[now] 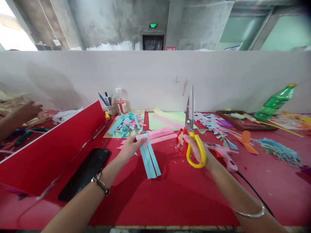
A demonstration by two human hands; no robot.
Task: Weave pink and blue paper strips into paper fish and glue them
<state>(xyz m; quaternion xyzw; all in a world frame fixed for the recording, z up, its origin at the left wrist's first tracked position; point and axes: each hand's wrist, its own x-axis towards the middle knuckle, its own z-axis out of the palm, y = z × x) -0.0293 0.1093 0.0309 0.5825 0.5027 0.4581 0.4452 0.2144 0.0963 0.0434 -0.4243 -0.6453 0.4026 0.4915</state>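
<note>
Between the thumb and fingers of my left hand are pinched blue paper strips, which hang down over the red table, and pink paper strips, which stretch to the right. My right hand has its fingers through the red and yellow handles of a pair of scissors. Their blades point up and look closed or nearly so. The far ends of the pink strips reach my right hand; whether its fingers grip them I cannot tell. Behind my left hand lies a pile of blue and pink paper scraps.
A black phone lies beside a red upright board on the left. A pink glue gun with a cord is at right, near fringed paper. A green bottle leans behind. Another person's hand is at far left.
</note>
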